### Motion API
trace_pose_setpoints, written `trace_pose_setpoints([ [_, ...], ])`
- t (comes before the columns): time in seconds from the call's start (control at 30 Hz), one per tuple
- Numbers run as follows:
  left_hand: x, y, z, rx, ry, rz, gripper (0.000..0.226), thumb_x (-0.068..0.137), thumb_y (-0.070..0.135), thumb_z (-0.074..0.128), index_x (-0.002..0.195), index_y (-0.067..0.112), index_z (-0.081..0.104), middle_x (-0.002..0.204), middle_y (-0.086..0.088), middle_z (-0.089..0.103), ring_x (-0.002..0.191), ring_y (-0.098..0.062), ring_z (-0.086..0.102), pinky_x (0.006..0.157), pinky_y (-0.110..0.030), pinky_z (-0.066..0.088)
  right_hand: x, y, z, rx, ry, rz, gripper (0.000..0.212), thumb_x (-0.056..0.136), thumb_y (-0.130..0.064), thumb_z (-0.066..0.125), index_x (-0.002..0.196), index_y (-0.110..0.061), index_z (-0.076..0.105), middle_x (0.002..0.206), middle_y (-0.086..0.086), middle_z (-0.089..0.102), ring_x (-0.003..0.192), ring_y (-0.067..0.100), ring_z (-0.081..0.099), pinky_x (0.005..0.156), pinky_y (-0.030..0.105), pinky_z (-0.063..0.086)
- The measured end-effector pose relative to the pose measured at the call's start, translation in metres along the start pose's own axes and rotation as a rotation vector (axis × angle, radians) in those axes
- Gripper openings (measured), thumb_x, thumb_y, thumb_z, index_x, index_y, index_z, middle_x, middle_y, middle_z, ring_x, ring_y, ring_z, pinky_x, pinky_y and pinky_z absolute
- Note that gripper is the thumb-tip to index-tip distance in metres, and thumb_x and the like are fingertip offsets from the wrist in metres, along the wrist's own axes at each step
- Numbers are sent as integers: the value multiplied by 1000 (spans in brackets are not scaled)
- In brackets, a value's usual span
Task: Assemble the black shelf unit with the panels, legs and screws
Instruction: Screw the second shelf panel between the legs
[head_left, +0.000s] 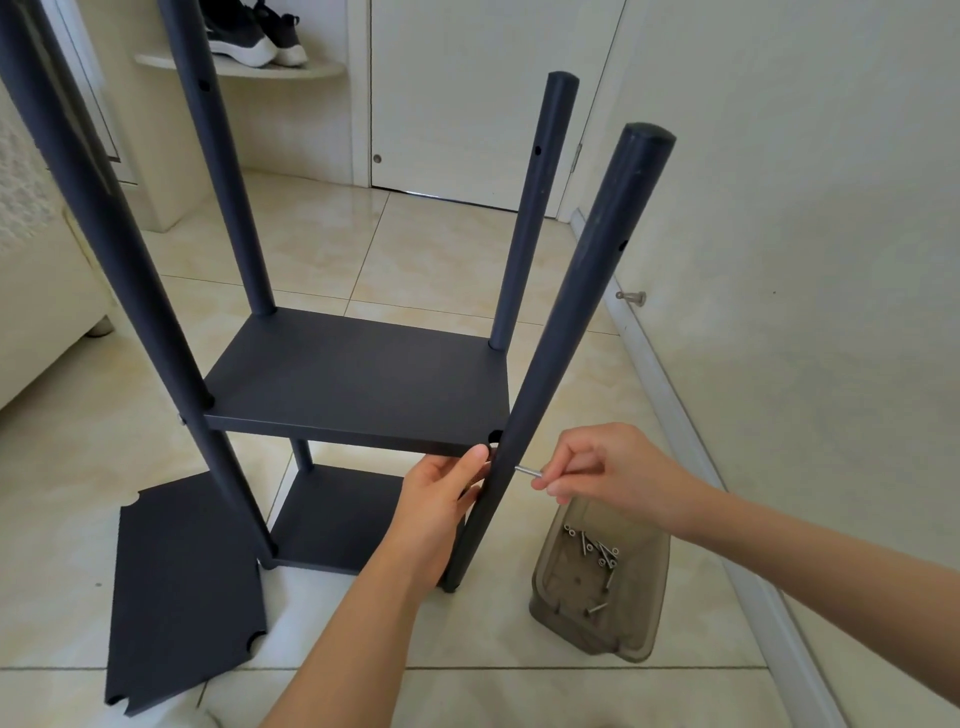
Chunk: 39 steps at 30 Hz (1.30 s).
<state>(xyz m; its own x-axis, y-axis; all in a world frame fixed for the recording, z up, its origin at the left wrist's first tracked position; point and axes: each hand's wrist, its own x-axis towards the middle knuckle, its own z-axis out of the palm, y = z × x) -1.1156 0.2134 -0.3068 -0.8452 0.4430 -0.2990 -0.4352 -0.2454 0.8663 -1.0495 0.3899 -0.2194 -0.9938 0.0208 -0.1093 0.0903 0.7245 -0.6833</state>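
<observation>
Already the lower panel (337, 519) and upper panel (358, 379) sit between the legs (571, 322); a third panel (182, 582) lies on the floor (519, 691). My left grip (441, 499) holds the upper panel's corner, and my right grip (608, 467) pinches a screw (527, 471).

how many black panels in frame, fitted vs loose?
3. Fitted between the legs: the upper panel and the lower panel beneath it, near the floor. The loose panel lies flat on the tiles at left. More may lie out of view.

Sneakers (254, 32) on ledge (317, 70) — white door (467, 88).
</observation>
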Motion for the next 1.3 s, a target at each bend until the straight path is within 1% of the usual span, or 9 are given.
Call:
trace_pose_setpoints([
  [0.1, 0, -1, -2, 3, 0, -2, 23, 97, 28, 61, 115, 14, 67, 104, 1, 76, 104, -12, 71, 92, -28, 51, 1, -3, 7, 1, 6, -2, 3, 83, -14, 75, 81, -14, 73, 78, -6, 73, 77, 6, 70, 77, 18, 55],
  [0.27, 2, -3, -4, 13, 8, -1, 28, 95, 31, 63, 114, 11, 65, 103, 0, 76, 103, -13, 71, 95, -34, 52, 1, -4, 15, 50, 51, 60, 6, 81, -10, 77, 80, -9, 71, 81, -2, 75, 77, 7, 71, 74, 18, 56],
  [0.5, -2, -1, -1, 30, -35, 0, 29, 96, 33, 60, 118, 14, 65, 108, 7, 76, 104, -6, 70, 99, -32, 47, 2, -7, 21, 143, 97, 139, 15, 80, -10, 78, 72, -18, 67, 82, 0, 76, 81, 11, 73, 80, 26, 58],
  [0.67, -4, 1, 1, 26, -11, -5, 25, 97, 31, 58, 113, 13, 65, 104, 4, 77, 103, -11, 71, 100, -34, 47, 4, -7, 22, 138, 95, 187, 17, 82, -20, 76, 90, -15, 62, 77, 0, 76, 78, 10, 72, 80, 23, 55],
  [0.73, -5, 2, 2, 26, -8, -6, 23, 98, 30, 58, 111, 13, 65, 103, 3, 77, 102, -13, 71, 100, -35, 48, 5, -7, 23, 104, 100, 180, 20, 83, -24, 75, 95, -14, 62, 76, -2, 75, 75, 10, 72, 81, 27, 56],
  [0.87, -8, 4, 3, 22, -19, 1, 19, 100, 28, 56, 108, 13, 66, 98, 6, 77, 95, -5, 72, 93, -30, 48, 8, -6, 24, 77, 123, 165, 24, 83, -27, 75, 100, -16, 62, 74, -5, 74, 73, 10, 71, 80, 29, 57],
  [0.93, -10, 5, 3, 11, -19, 3, 17, 100, 26, 56, 107, 15, 67, 96, 8, 77, 93, -3, 72, 90, -27, 47, 10, -7, 26, 64, 130, 162, 27, 84, -28, 75, 104, -20, 59, 74, -6, 74, 75, 8, 70, 79, 24, 56],
  [1.03, -11, 8, 3, -14, -27, -3, 17, 101, 24, 55, 106, 13, 67, 98, 3, 78, 96, -8, 72, 94, -30, 49, 11, -11, 27, 48, 121, 130, 36, 84, -25, 74, 110, -31, 50, 75, -8, 72, 80, 3, 68, 71, 8, 49],
  [1.3, -12, 12, 2, 2, -32, -9, 19, 100, 22, 57, 111, 12, 69, 102, 1, 77, 101, -11, 72, 86, -22, 50, 14, -16, 30, -12, 137, 117, 38, 87, -25, 71, 114, -33, 46, 75, -12, 69, 80, -3, 65, 65, 0, 42],
])
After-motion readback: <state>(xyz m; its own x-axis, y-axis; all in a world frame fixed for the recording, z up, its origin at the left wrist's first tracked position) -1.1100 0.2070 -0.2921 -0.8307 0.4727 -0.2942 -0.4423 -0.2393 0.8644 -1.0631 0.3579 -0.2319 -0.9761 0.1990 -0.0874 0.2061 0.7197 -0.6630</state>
